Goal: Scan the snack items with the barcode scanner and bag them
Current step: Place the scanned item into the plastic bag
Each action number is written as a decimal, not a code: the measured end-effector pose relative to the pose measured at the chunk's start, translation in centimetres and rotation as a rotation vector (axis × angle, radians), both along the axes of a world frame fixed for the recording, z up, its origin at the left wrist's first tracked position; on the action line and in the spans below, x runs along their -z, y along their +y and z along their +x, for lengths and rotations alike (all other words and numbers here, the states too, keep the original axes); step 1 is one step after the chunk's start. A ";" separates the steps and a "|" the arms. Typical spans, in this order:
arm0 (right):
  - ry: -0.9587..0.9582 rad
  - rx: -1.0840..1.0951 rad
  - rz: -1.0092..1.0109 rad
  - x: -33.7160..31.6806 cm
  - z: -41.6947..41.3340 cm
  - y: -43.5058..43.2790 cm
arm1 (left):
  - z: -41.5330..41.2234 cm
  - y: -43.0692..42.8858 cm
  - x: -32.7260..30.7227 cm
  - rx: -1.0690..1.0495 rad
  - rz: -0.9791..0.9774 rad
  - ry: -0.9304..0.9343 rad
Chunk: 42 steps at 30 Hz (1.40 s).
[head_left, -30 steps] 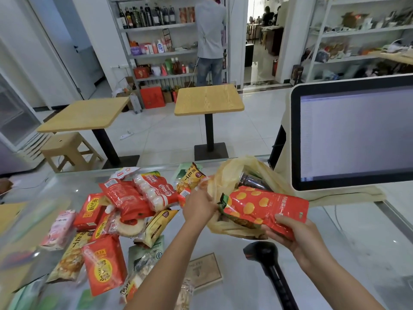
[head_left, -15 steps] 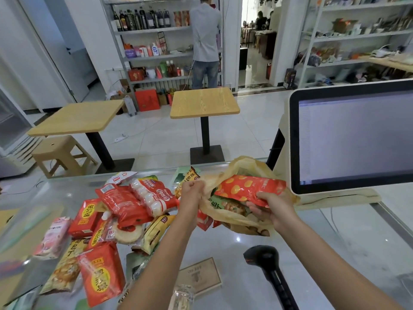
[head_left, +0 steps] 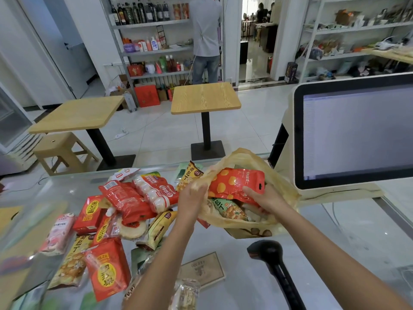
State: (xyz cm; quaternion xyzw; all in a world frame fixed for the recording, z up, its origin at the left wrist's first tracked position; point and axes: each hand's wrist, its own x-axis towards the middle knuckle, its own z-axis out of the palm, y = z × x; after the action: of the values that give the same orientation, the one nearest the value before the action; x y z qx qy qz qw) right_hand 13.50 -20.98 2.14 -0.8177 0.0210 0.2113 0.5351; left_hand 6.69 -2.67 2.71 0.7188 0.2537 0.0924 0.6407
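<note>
My right hand (head_left: 266, 196) grips a red snack packet with yellow dots (head_left: 234, 184), held partly inside the mouth of a tan plastic bag (head_left: 283, 189). My left hand (head_left: 192, 195) pinches the bag's left rim and holds it open. A green snack packet (head_left: 228, 208) lies inside the bag under the red one. The black barcode scanner (head_left: 266, 251) lies on the glass counter just in front of the bag, untouched. A pile of several red, yellow and pink snack packets (head_left: 125, 211) covers the counter to the left.
A large monitor (head_left: 357, 133) on a cream stand rises right behind the bag. A small card (head_left: 203, 270) lies on the counter between my arms. Beyond the glass counter (head_left: 348, 238) are two wooden tables, a stool, shelves and a person standing with their back turned.
My right hand has carried the red packet from above the scanner up and into the bag's mouth. My left hand stayed on the bag's rim.
</note>
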 end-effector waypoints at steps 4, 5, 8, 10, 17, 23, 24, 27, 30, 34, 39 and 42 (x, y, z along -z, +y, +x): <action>-0.368 0.047 -0.319 -0.1 -2.9 -1.7 | -4.1 -0.1 2.3 0.080 0.064 -0.179; -0.468 0.091 -0.321 -0.1 -4.4 -2.1 | -5.1 0.1 3.1 0.067 0.150 -0.190; -0.595 0.199 -0.314 1.0 -9.3 -3.6 | -8.1 1.0 6.1 0.065 0.577 -0.146; -0.511 0.182 -0.380 2.2 -12.6 -4.3 | -10.3 1.6 7.6 0.087 0.812 -0.144; -0.059 0.195 -0.323 5.3 -15.8 -4.4 | -17.9 1.6 9.4 0.258 1.281 -0.167; 0.305 0.077 -0.009 3.3 -14.4 -4.4 | -19.0 -0.6 11.1 0.475 1.298 -0.081; 0.326 0.056 0.005 3.0 -14.1 -4.4 | -18.6 -1.1 11.1 0.542 1.263 -0.005; 0.322 0.061 0.034 3.1 -14.1 -4.3 | -17.3 -2.4 10.6 0.590 1.220 0.137; 0.318 0.112 0.058 3.4 -14.6 -4.1 | -17.8 -2.6 9.6 0.471 1.249 -0.004; 0.397 0.171 0.121 2.6 -15.2 -4.4 | -21.4 -0.9 10.4 0.570 1.341 -0.275; 0.409 0.162 0.076 0.1 -15.4 -4.3 | -20.9 -0.4 12.9 0.856 1.442 -0.095; 0.402 0.151 0.022 -2.1 -15.4 -4.2 | -18.7 -2.4 12.8 0.791 1.400 -0.017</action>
State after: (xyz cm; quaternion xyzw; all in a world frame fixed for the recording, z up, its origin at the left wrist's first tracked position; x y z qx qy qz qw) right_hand -1.92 -25.20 4.28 -0.7492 0.1864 0.3296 0.5434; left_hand -11.99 -5.09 -10.07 0.9895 -0.1416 0.0018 0.0284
